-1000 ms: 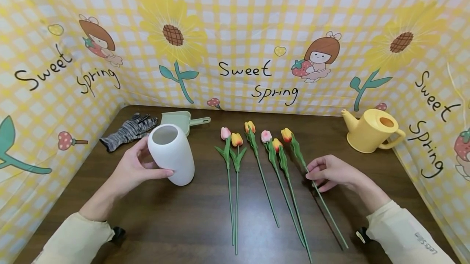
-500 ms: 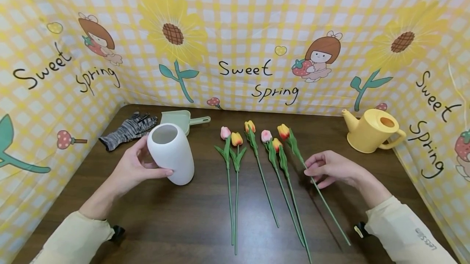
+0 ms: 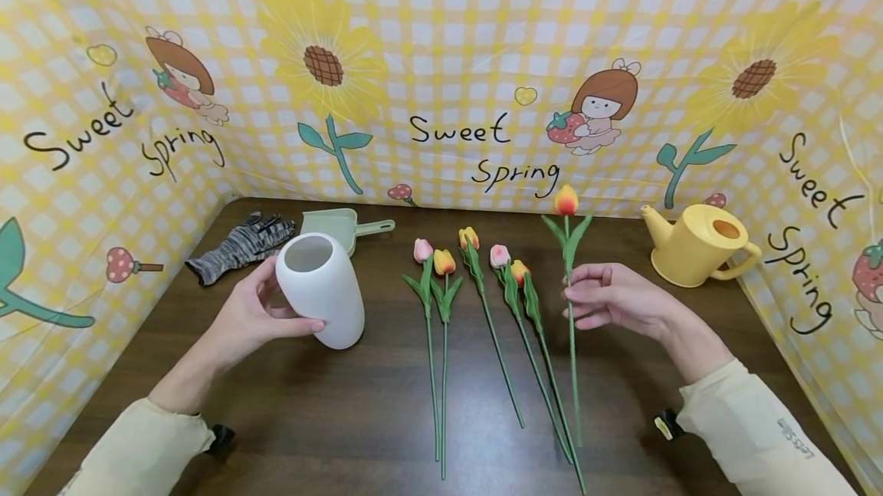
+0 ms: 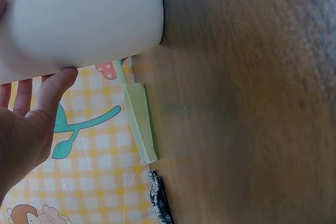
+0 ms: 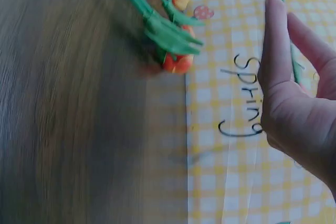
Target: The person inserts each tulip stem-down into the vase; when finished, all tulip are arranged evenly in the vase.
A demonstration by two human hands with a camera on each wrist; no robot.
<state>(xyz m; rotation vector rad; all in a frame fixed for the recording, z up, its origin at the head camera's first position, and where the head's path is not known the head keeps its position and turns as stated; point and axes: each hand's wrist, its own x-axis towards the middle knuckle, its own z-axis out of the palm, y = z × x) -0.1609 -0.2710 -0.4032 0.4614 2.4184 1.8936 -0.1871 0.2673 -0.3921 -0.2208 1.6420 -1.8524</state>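
On the left of the table, my left hand [image 3: 251, 316] grips a white vase [image 3: 331, 297] round its side, thumb in front; the vase mouth faces up. The left wrist view shows the same vase [image 4: 84, 24] with the thumb along its wall. My right hand [image 3: 614, 300] pinches the green stem of an orange-yellow tulip [image 3: 566, 201] just below its leaves, holding the flower nearly upright. To the left of it lie several other tulips, among them a pink one [image 3: 500, 256], a yellow-orange one [image 3: 469, 238] and a pale pink one [image 3: 424, 251].
A yellow watering can [image 3: 697, 247] stands at the back right. Behind the vase are a light green dustpan [image 3: 338, 226] and a grey knitted glove [image 3: 237, 247]. A checked cloth printed with flowers [image 3: 441, 59] hangs around the table [image 3: 331, 419].
My right hand has lifted the orange-yellow tulip from the table and turned it from slanting to nearly upright. The left hand and the vase have stayed in place.
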